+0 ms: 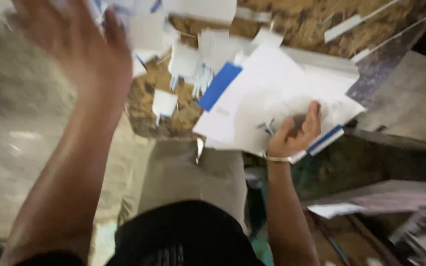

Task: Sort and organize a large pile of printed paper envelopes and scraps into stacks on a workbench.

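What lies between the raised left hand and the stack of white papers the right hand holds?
In the head view, loose white paper scraps lie on a mottled brown surface between the left hand and the paper stack gripped by the right hand.

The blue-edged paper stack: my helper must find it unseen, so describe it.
Find the mottled brown worktop littered with white slips. At its near edge the right hand grips a sheaf of white sheets. Only it is large, with blue strips.

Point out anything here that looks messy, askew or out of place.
The small white paper scraps lie scattered over the brown surface instead of stacked. The paper stack under the right hand is fanned out and crooked. The left hand is raised and blurred.
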